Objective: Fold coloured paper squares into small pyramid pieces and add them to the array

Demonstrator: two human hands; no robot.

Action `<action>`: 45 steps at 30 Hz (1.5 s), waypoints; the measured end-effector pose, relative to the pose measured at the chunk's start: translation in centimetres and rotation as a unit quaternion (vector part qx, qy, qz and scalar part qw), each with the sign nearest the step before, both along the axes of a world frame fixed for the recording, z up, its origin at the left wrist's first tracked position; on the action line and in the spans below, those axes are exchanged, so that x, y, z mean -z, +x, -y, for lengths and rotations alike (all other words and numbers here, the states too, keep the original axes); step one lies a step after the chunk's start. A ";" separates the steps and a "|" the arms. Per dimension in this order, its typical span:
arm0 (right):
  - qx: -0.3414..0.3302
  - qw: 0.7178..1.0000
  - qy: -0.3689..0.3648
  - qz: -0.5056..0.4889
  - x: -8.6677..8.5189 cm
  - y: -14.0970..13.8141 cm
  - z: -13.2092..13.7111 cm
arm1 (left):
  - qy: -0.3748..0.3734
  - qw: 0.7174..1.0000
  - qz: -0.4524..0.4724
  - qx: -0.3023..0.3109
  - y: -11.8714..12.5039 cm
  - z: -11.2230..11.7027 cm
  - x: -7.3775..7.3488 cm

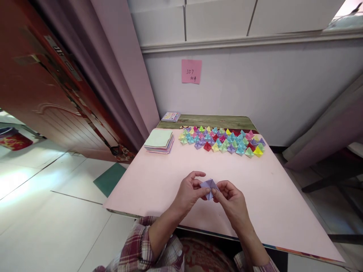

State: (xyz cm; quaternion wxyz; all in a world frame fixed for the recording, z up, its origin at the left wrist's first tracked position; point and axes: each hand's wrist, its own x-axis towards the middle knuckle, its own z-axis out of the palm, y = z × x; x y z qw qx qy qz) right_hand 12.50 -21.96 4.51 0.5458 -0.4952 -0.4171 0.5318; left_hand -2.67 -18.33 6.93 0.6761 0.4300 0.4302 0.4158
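Note:
A small piece of lavender origami paper (210, 184), folded with creases meeting near its middle, is held just above the pink table surface (159, 189). My left hand (189, 190) pinches its left side between thumb and fingers, the index finger raised. On the other side my right hand (230, 195) grips it, thumb pressed on the front and fingers curled behind. Both thumbs nearly meet on the paper. Farther back, many folded paper pieces (223, 146) in several colours stand in rows. To their left lies a stack of square paper sheets (159, 138), pale green on top.
A small pack (170, 116) lies at the table's back left corner, on the wood-patterned strip (215, 120). The wall behind carries a pink note (191, 71) with handwriting. A red door (56, 87) and a purple curtain (124, 68) stand left; a green sheet (110, 179) is on the floor.

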 end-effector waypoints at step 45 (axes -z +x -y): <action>0.053 0.981 0.093 0.159 -0.5 0.2 0.2 | -0.035 0.997 0.016 0.066 -0.7 0.3 -1.2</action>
